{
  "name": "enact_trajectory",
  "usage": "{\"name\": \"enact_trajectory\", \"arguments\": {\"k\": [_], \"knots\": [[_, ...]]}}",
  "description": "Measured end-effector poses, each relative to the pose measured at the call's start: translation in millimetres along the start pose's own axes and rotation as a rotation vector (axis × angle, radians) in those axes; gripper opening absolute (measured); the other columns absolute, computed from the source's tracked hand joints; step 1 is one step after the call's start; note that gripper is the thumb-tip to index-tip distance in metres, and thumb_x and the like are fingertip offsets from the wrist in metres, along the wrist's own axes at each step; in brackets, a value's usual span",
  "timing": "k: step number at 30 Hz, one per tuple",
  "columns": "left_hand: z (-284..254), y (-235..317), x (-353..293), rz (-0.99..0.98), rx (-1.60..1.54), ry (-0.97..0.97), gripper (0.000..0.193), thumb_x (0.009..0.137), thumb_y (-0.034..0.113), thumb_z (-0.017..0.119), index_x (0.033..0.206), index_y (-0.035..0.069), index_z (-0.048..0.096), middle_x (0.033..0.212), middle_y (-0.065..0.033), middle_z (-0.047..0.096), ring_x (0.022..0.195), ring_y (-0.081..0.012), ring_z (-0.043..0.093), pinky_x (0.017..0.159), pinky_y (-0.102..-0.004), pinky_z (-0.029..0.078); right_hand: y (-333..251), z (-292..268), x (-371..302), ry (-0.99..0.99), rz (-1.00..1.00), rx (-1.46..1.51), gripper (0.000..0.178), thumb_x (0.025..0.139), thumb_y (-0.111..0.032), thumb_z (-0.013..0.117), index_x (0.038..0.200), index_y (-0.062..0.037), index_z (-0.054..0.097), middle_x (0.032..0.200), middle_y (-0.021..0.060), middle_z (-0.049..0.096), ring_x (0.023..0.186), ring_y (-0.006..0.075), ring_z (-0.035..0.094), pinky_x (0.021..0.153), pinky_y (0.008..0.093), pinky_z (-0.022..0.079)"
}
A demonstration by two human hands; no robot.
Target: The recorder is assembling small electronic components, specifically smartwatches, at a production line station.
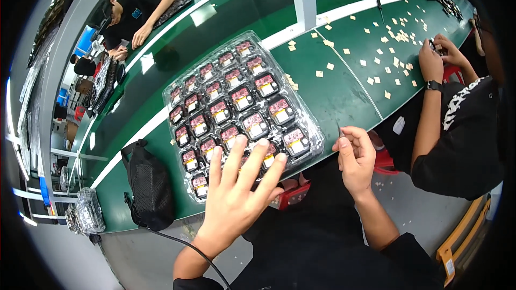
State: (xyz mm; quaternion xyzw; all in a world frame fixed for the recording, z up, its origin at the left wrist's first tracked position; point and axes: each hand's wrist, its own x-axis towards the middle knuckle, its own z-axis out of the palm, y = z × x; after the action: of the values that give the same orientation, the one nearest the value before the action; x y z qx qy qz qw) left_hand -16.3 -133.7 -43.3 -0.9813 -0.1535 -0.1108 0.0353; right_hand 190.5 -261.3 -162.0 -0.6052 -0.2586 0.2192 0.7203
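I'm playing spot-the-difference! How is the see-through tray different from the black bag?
The tray is clear plastic, but the black bag is dark all over. The tray is wide and flat, while the bag is narrower and rounded. The tray shows rows of small devices, but you can't see inside the bag. The left hand spreads over the tray; neither hand is on the bag. Both lie on the green table.

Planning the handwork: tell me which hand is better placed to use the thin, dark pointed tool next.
Probably the right hand: it holds the tool beside the clear rectangular plastic tray. The left hand spreads over the tray, no tool visible.
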Motion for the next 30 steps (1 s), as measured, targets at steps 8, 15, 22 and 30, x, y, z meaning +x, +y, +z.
{"name": "enact_trajectory", "arguments": {"k": [8,15,22,30], "knots": [[35.2,17.8,27.7,0.071,0.142,-0.107,0.088,0.071,0.016,0.085,0.151,0.024,0.049,0.157,-0.0121,0.043,0.146,-0.0406,0.037,0.118,-0.0628,0.025,8.2,-6.8,-43.3,-0.013,-0.018,-0.131,0.015,0.098,-0.002,0.065,0.112,0.0027,0.063,0.07,-0.0006,0.058,0.058,0.0032,0.047,0.052,0.0231,0.038],[29.6,19.4,29.6,0.09,0.178,-0.163,0.1,0.065,0.02,0.09,0.154,0.021,0.043,0.158,-0.0126,0.04,0.147,-0.0403,0.035,0.119,-0.0632,0.024,-7.7,-17.9,-62.6,-0.197,-0.083,-0.449,0.013,0.096,-0.012,0.066,0.105,-0.0031,0.065,0.083,0.0123,0.071,0.065,0.0284,0.07,0.058,0.037,0.054],[32.9,18.6,28.5,0.122,0.17,-0.099,0.095,0.068,0.011,0.081,0.154,0.016,0.043,0.158,-0.0153,0.042,0.147,-0.0402,0.036,0.121,-0.0636,0.02,15.8,-19.1,-59.0,-0.119,-0.316,-0.558,0.015,0.094,-0.012,0.069,0.107,-0.0049,0.067,0.084,0.0102,0.068,0.065,0.03,0.068,0.056,0.0391,0.054],[32.4,19.8,29.7,0.093,0.143,-0.129,0.084,0.075,0.016,0.078,0.153,0.02,0.046,0.158,-0.0135,0.043,0.146,-0.039,0.038,0.118,-0.0676,0.02,23.3,-18.7,-57.6,-0.167,-0.358,-0.637,0.015,0.093,-0.013,0.071,0.105,-0.0055,0.068,0.08,0.0079,0.06,0.062,0.0284,0.067,0.053,0.0384,0.054]]}}
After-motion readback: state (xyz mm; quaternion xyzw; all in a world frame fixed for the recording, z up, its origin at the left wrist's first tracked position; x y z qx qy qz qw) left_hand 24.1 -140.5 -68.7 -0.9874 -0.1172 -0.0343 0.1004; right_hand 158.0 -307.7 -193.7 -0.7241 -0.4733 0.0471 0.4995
